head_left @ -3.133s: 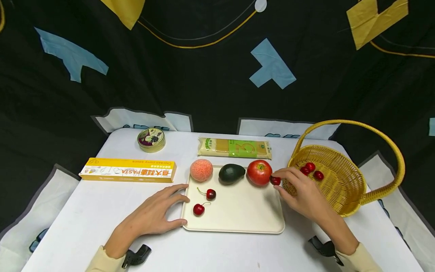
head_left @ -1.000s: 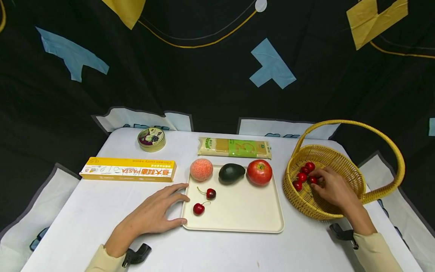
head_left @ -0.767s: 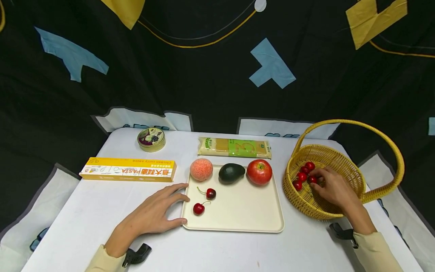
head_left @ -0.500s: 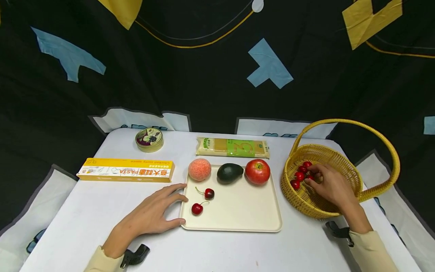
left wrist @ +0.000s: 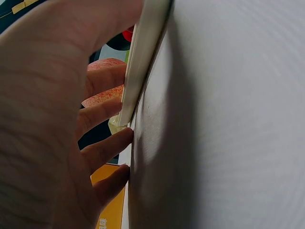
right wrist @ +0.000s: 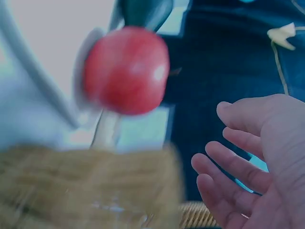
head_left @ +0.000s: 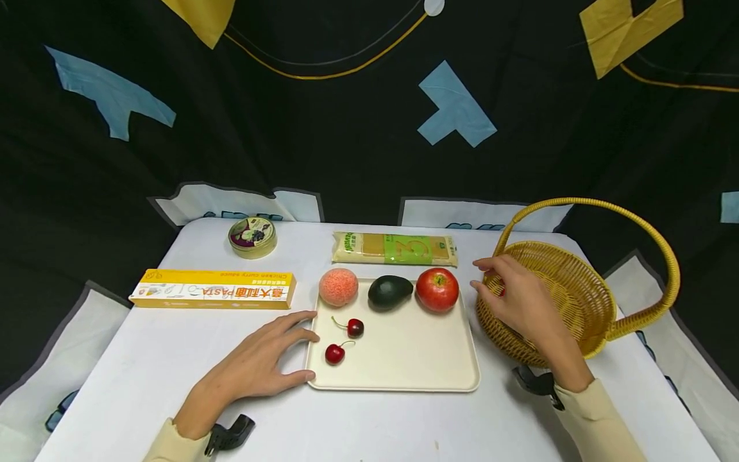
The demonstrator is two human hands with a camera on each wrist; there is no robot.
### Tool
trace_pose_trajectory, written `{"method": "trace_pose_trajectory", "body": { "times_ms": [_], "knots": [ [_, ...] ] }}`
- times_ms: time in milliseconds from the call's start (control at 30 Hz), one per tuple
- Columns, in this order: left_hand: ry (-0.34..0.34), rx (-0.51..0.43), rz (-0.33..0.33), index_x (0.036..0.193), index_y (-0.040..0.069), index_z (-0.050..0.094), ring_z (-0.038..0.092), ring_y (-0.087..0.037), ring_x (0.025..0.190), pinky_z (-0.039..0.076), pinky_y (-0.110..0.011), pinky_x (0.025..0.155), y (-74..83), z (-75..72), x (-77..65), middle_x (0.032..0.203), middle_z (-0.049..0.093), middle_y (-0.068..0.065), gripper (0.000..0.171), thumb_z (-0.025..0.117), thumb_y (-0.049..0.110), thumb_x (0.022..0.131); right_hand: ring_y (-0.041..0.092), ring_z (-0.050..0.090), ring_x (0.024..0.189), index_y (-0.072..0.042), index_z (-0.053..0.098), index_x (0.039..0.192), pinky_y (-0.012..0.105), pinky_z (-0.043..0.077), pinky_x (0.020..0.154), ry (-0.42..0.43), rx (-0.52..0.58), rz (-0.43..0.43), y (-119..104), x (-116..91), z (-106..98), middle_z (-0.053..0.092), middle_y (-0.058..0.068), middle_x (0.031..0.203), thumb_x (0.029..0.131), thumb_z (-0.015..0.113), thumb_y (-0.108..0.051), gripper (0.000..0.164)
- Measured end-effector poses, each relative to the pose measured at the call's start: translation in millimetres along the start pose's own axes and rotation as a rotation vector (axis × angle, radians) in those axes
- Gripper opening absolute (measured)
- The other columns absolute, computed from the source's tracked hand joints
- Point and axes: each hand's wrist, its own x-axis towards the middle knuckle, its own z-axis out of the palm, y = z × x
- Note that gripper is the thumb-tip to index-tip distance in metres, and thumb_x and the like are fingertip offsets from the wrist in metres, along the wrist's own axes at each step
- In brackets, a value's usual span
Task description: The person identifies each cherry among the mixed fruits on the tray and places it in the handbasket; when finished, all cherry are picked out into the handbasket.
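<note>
My left hand (head_left: 256,359) rests at the left edge of the cream tray (head_left: 404,378), thumb and fingertips touching its rim. In the left wrist view the fingers (left wrist: 107,148) lie fairly straight along it. Two stemmed cherries, one upper (head_left: 355,328) and one lower (head_left: 335,354), lie on the tray. Behind them sit a pink, rough-skinned round fruit (head_left: 338,287), an avocado (head_left: 390,293) and a red apple (head_left: 437,290). Over the left rim of the wicker basket (head_left: 577,301) hovers my right hand (head_left: 522,298), its relaxed fingers holding nothing. It hides most of the cherries (head_left: 502,292) inside.
Beyond the tray lies a pasta packet (head_left: 394,249). To the left are a yellow pasta box (head_left: 213,289) and a round tin (head_left: 253,237). The basket's tall handle (head_left: 646,231) arches over its right side. A black cloth (head_left: 323,141) hangs behind the table.
A cherry that my right hand pinched beside the apple has gone into the basket. That hand then left the cherries and moved left over the basket rim. My left hand has stayed at the tray.
</note>
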Motion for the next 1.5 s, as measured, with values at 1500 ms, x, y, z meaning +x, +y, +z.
{"method": "trace_pose_trajectory", "body": {
  "times_ms": [1500],
  "knots": [
    [-0.007, 0.001, -0.003, 0.129, 0.033, 0.071, 0.052, -0.033, 0.147, 0.046, -0.059, 0.116, -0.8, 0.8, 1.5, 0.166, 0.046, 0.001, 0.051, 0.086, 0.057, 0.086, 0.013, 0.069, 0.109, -0.019, 0.076, 0.127, 0.031, 0.061, 0.088, -0.312, 0.139, -0.422, -132.5, 14.6, 103.7, 0.070, -0.004, 0.125, 0.098, 0.081, -0.021, 0.030]
  ]
}}
